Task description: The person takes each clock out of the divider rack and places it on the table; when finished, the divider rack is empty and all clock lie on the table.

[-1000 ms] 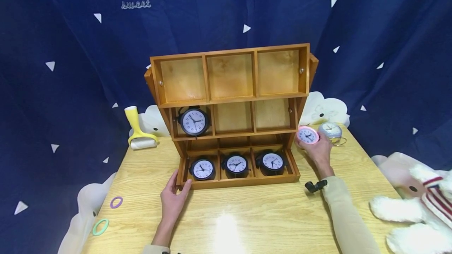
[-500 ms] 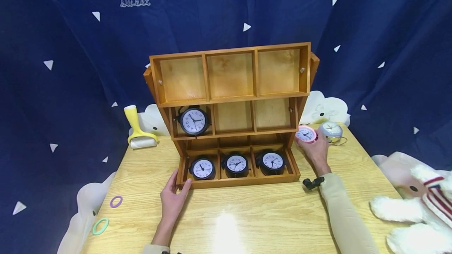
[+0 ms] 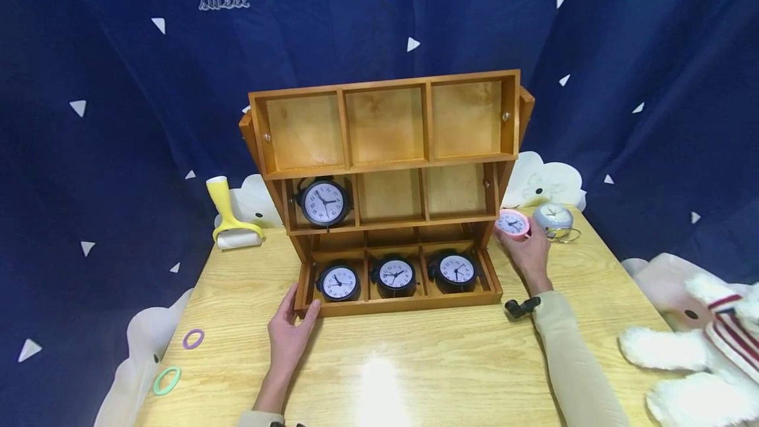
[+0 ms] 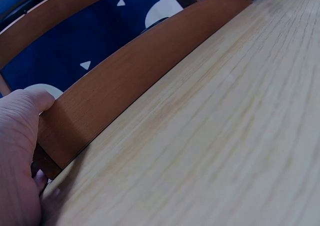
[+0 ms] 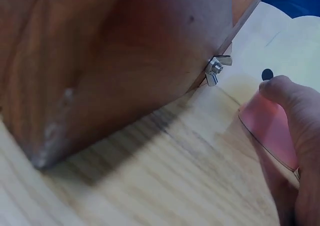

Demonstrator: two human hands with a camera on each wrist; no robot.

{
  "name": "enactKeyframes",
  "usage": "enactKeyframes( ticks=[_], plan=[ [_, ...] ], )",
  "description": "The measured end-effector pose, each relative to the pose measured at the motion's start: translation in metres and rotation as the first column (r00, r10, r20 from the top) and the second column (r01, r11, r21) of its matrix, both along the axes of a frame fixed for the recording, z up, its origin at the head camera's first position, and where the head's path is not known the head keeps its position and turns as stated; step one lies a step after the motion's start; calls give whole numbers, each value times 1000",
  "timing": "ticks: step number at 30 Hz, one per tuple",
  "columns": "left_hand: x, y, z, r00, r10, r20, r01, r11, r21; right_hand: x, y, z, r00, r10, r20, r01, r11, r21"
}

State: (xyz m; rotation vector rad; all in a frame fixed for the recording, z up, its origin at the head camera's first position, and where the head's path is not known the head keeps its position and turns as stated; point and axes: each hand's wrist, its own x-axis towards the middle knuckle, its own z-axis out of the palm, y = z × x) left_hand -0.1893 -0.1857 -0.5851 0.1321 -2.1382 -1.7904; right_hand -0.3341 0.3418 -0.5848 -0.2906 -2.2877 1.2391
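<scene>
dark blue curtain [image 3: 379, 18] with white triangles hangs behind a wood-grained surface [image 3: 439, 361], where a wooden rack [image 3: 388, 196] holds four black clocks [image 3: 395, 274]. beside the rack's right side, the right hand [image 3: 534, 254] has its fingers clamped on a pink clock [image 3: 512, 223], near a pale blue clock [image 3: 554, 215]. the left hand [image 3: 289, 335] grips the rack's front left corner with thumb and fingers.

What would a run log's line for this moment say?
left grip: holds wooden shelf by its corner | right grip: holds pink clock beside shelf | black clocks: one middle tier, three bottom tier
</scene>
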Motion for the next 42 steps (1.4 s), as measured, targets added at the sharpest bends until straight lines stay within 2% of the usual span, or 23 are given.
enactKeyframes(
  ticks=[5,16,21,26,35,39,42],
  plan=[
    [0,0,-2,1000,-2,-1,2,1000,-1,1,0,-1,1000,2,-6,-2,1000,21],
    [1,-1,1,1000,-11,3,11,1000,-11,4,-2,0,999,11,-40,-13,999,-46],
    [0,0,0,1000,-17,-3,17,1000,-5,17,-7,10,1000,6,-30,-10,988,-153],
    [0,0,-1,1000,-8,-11,8,1000,1,30,-13,25,999,37,-37,-44,972,-232],
    [1,-1,-1,1000,-16,-22,16,1000,13,57,-20,41,993,85,-85,-103,966,-237],
    [1,-2,-1,1000,-7,-15,7,1000,3,68,-24,46,991,98,-88,-115,971,-211],
    [0,-1,-1,1000,-8,-11,8,1000,-1,76,-27,50,988,108,-111,-132,964,-230]
  ],
)
